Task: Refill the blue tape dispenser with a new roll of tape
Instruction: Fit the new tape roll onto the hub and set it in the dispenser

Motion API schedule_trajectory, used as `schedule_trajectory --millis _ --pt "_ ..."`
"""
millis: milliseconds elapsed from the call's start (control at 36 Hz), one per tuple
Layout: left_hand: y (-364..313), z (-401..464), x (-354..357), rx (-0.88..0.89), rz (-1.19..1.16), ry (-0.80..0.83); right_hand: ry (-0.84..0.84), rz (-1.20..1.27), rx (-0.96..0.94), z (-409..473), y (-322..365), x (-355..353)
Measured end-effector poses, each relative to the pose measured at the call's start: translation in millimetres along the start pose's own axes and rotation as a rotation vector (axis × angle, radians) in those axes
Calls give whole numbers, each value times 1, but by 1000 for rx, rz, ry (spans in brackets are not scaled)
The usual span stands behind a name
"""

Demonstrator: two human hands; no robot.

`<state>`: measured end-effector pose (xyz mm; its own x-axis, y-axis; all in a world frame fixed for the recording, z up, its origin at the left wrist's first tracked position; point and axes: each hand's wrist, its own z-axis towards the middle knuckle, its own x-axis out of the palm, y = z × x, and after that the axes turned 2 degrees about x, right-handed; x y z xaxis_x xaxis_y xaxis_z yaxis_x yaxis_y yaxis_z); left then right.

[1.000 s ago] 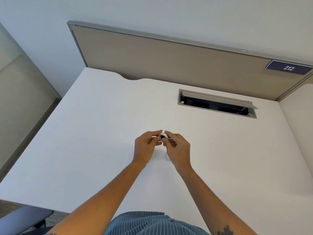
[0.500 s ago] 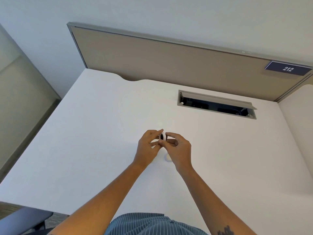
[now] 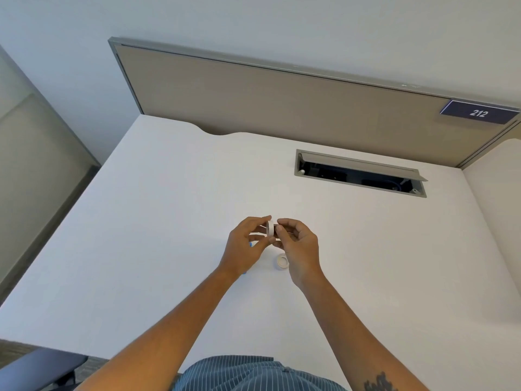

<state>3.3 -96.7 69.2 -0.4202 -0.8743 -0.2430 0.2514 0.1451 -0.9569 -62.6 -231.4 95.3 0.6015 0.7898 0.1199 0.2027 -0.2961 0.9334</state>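
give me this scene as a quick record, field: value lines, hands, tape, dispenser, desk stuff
left hand: raised above the desk, fingers pinching the tape roll
right hand: raised, fingertips at the roll's other side
tape roll: white, held on edge between both hands
second roll: white, lying flat on the desk under the right hand
blue dispenser: mostly hidden under the left hand, only blue slivers show
desk: white
cable hatch: lid open, far right
number sign: reads 212, on the divider

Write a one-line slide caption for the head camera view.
Both hands, left hand and right hand, hold a tape roll above the white desk; a second roll lies below.
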Motion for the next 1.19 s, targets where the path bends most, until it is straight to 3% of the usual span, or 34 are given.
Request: schedule_trajectory --millis 417,917,1194 --pt "13 24 -5 -71 57 42 -80 43 51 8 -10 -13" --pt "56 87 15 -101 667 347 -114 73 105 21 -26 -40" --pt "67 102 30 -125 804 463 -136 68 130 30 -36 -52"
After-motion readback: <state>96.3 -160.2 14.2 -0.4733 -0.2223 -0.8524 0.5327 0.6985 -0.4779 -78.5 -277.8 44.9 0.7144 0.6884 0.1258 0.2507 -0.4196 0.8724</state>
